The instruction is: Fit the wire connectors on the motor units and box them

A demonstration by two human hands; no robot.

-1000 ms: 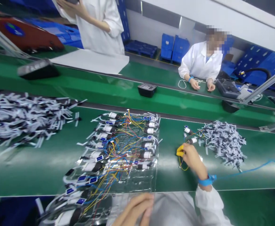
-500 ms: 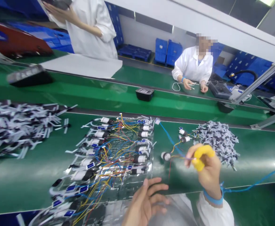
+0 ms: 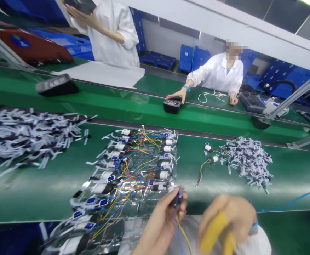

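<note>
My left hand is closed around a small motor-like part, mostly hidden by the fingers. Blue and yellow wires hang down from it. Just to the right is my right hand, smeared by motion, with yellow covers on some fingers and a blue band at the wrist. Whether it grips the wires cannot be made out. Two similar white-and-black wired parts lie beyond the hands on the green belt. Left of them, several more wired parts sit in rows on a clear plastic tray.
Piles of white-and-black strips lie at left and right. Past the belt, a co-worker's hand touches a black box. Another person in white stands at upper left. A metal frame post slants at right.
The wired part near my right hand is now in my left hand, which has closed on it. My right hand has moved down toward me. A co-worker has reached to the black box.
</note>
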